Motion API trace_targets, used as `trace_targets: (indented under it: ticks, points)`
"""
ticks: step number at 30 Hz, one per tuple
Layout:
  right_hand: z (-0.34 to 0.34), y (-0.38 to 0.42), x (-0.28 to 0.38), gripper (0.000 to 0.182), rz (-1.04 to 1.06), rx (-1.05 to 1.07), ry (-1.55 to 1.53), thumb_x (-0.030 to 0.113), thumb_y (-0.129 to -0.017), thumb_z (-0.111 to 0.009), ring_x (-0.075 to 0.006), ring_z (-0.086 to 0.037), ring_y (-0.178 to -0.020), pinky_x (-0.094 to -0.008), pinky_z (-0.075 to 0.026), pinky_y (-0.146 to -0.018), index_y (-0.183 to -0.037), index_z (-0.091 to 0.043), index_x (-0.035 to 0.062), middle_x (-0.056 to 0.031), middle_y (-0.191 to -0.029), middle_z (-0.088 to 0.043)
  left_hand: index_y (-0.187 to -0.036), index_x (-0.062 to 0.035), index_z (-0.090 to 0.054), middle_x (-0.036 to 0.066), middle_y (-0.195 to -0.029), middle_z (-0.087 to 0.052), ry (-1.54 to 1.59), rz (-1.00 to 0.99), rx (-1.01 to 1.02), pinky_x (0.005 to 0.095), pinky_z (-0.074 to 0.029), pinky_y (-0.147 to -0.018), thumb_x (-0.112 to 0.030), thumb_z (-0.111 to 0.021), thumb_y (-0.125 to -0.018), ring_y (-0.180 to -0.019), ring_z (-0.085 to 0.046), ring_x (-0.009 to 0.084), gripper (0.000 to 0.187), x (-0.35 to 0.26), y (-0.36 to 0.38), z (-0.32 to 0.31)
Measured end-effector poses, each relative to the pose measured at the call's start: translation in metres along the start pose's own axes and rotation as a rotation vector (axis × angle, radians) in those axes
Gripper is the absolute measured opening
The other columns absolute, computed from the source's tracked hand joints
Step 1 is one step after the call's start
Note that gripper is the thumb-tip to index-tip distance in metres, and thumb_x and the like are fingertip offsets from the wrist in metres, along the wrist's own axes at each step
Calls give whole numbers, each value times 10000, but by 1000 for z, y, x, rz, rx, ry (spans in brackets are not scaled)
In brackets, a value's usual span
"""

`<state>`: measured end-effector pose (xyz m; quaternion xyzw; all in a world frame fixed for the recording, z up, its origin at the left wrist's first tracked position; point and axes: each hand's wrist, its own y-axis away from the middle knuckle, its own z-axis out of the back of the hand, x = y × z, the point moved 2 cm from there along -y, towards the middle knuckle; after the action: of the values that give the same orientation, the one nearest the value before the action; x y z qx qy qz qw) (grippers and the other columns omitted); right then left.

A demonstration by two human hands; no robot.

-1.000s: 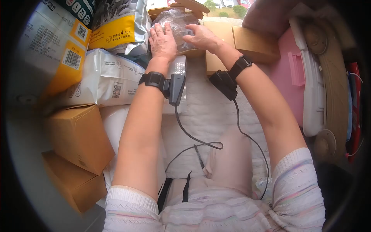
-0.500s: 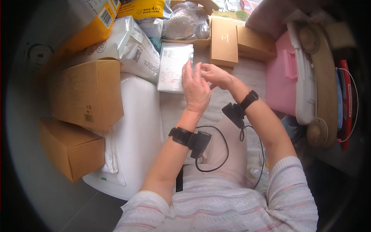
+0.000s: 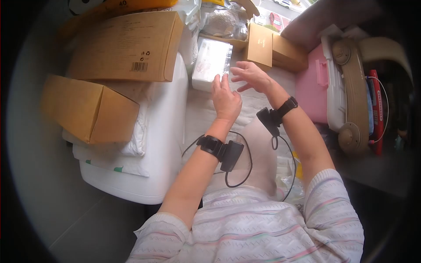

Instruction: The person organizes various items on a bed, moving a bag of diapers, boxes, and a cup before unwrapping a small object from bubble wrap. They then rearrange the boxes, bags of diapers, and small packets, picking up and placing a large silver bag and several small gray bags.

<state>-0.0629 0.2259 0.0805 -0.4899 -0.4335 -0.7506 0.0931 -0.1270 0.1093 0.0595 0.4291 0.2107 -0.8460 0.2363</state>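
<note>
My left hand (image 3: pixel 227 100) is raised with its fingers stretched forward, the tips overlapping the near edge of a white plastic-wrapped pack (image 3: pixel 209 63) with faint print. Nothing shows in its grasp. To its right, my right hand (image 3: pixel 253 78) reaches inward, fingers spread and apart from the left hand, its fingertips close to the pack's right side. Each wrist wears a black strap with a black box and a cable. Under both hands lies a pale quilted surface (image 3: pixel 199 111).
On the left, a large cardboard box (image 3: pixel 127 48) and a smaller one (image 3: pixel 92 109) rest over a white rounded surface (image 3: pixel 169 118). Brown boxes (image 3: pixel 259 46) stand at the back beside a bubble-wrapped item (image 3: pixel 221 23). A pink storage bin (image 3: pixel 311 85) is on the right.
My hands have drawn apart, the right one opening its fingers wider. My left hand has slid back toward the pack's near edge. The whole view has shifted, showing more of the left side.
</note>
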Motion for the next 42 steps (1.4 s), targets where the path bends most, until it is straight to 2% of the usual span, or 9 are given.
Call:
trace_targets:
  ticks: [11,19,22,23,25,27,30,35,42]
  points:
    - [5,287,48,578,238,-289,-210,240,-873,-545,-226,-598,-956,-292,-558,-606,-1308,-278,-31,-179,-1137,-513,-1155,-66,-539,182,-1119,-551,-97,204,311,367,-394,-922,-125,-527,-698,-1061,-509,314,461,5,26,11]
    - [-41,413,-166,631,-366,-714,124,235,-790,-598,-218,-500,-1082,-307,-472,-766,-1318,-330,19,-181,-1227,-466,-1152,-117,-554,127,-1167,-546,-300,310,744,396,-387,-933,-157,-530,-771,-1121,-485,293,384,46,68,-32]
    - [-70,428,-225,655,-466,-741,134,239,-739,-623,-290,-466,-1128,-327,-357,-956,-1292,-361,7,-216,-1288,-406,-1145,-113,-557,127,-1194,-519,-451,233,918,419,-391,-918,-156,-523,-786,-1132,-466,310,363,65,84,-51]
    - [-75,429,-235,655,-486,-756,114,239,-739,-623,-290,-466,-1128,-327,-357,-956,-1292,-361,7,-216,-1288,-406,-1144,-109,-555,131,-1211,-499,-513,213,992,433,-394,-908,-153,-518,-792,-1134,-458,322,357,72,92,-59]
    - [-83,427,-259,669,-367,-854,683,234,-706,-634,-344,-412,-1157,-363,-339,-967,-1278,-374,6,-219,-1313,-367,-1146,-100,-548,141,-1232,-463,-653,129,1064,441,-393,-902,-146,-509,-795,-1146,-431,339,356,77,107,-62]
    - [-82,420,-268,703,-392,-853,654,237,-681,-640,-352,-381,-1156,-403,-334,-956,-1294,-358,41,-177,-1356,-321,-1148,-91,-542,150,-1254,-426,-815,61,1133,450,-392,-896,-139,-500,-798,-1159,-404,356,356,83,118,-60]
    - [-78,409,-259,756,-491,-890,656,257,-674,-651,-338,-384,-1141,-446,-346,-918,-1334,-311,120,-83,-1388,-300,-1152,-70,-519,168,-1280,-359,-783,-90,1018,463,-381,-902,-112,-483,-799,-1174,-357,375,357,97,130,-60]
    - [-70,403,-260,772,-446,-891,619,283,-664,-676,-337,-399,-1107,-430,-352,-902,-1326,-324,97,-104,-1380,-307,-1167,-70,-444,227,-1299,-306,-731,-410,678,533,-372,-872,-86,-490,-783,-1188,-300,442,387,120,153,-63]
    - [-84,406,-274,752,-384,-975,709,334,-660,-679,-285,-417,-1022,-389,-321,-875,-1299,-374,84,-77,-1363,-345,-1193,-64,-404,214,-1311,-290,-816,-499,681,521,-367,-878,-98,-492,-798,-1187,-292,430,406,120,161,-62]
